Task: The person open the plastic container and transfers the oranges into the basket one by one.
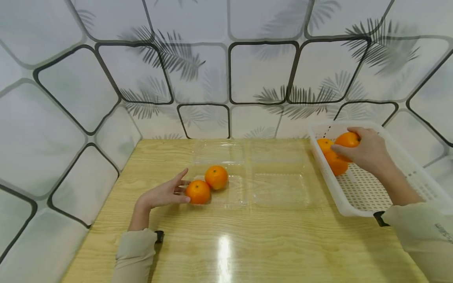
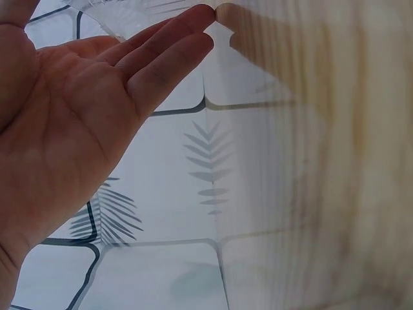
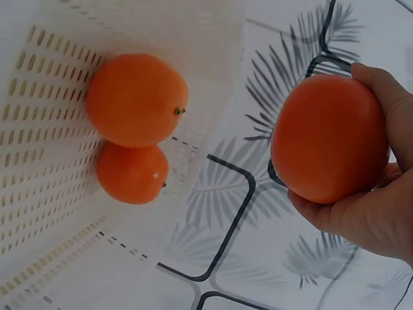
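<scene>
My right hand [image 1: 369,151] grips an orange [image 3: 330,139] above the white basket [image 1: 339,200], with fingers and thumb round its sides. Two more oranges, one nearer [image 3: 137,100] and one behind it [image 3: 132,173], lie in the basket. At the left, my left hand [image 1: 162,193] has its fingers spread beside an orange [image 1: 197,192] and its thumb close to the fruit; I cannot tell if they touch. Another orange [image 1: 216,177] sits against that one, both in a clear plastic container [image 1: 237,192]. In the left wrist view the left palm [image 2: 71,123] shows with straight fingers.
To the right of the oranges lies another clear compartment [image 1: 279,188], and clear lid panels [image 1: 219,151] stand behind. A wooden table [image 1: 226,243] bears everything. Patterned wall covering [image 1: 262,74] rises behind the table and at its left.
</scene>
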`<state>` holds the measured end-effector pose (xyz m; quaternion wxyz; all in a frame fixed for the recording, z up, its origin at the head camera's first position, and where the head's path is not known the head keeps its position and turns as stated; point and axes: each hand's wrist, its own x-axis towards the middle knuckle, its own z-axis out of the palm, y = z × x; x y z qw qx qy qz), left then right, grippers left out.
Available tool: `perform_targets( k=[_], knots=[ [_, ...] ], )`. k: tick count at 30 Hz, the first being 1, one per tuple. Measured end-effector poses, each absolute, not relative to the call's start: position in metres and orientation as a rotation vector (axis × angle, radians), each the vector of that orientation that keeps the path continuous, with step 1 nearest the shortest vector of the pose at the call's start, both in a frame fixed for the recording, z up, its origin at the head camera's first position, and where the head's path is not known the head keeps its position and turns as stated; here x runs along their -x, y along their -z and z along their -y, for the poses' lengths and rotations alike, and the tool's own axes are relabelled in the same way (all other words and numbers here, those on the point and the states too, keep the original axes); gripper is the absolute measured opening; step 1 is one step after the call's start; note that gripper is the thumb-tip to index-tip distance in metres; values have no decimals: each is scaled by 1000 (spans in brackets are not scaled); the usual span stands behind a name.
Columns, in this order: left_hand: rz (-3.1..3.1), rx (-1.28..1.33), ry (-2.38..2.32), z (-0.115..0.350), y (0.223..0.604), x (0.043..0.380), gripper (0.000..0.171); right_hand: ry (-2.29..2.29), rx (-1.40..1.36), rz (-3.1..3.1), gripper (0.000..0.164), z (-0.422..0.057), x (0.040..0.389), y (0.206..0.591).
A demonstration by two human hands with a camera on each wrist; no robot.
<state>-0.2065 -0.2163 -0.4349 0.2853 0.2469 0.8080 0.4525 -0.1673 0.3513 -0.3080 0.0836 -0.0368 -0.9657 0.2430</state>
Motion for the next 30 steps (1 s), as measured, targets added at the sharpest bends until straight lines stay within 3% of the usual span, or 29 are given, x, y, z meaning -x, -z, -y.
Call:
perform_targets(
  k=[12, 21, 30],
  knots=[
    [-2169, -640, -1199, 218, 433, 208, 103, -819, 166, 2940, 93, -384, 178, 325],
    [-2169, -615, -1200, 217, 431, 207, 103, -714, 136, 2979, 81, -403, 179, 323],
    [-2166, -606, -1203, 219, 432, 206, 103, -678, 152, 2974, 80, -414, 190, 311]
  ],
)
